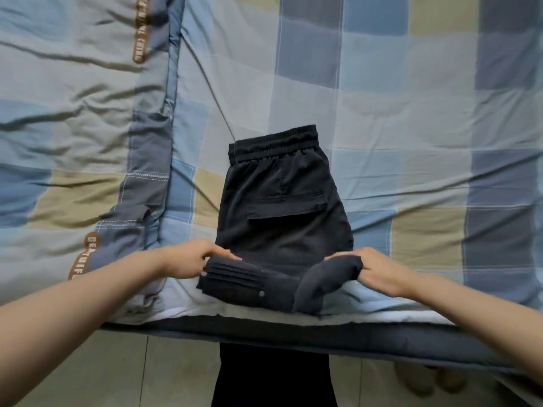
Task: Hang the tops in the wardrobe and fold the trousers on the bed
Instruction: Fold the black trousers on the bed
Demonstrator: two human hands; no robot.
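Dark navy trousers lie on the bed, waistband at the far end, pocket flap facing up. Their near end is doubled over into a thick fold close to the bed's front edge. My left hand grips the left side of that fold, fingers curled over its stacked layers. My right hand pinches the right side of the fold, which bulges up between the two hands.
A checked blue, grey and beige sheet covers the bed. A rumpled duvet with brown lettered strips fills the left part. The bed's front edge runs across the bottom, with tiled floor below and slippers at lower right.
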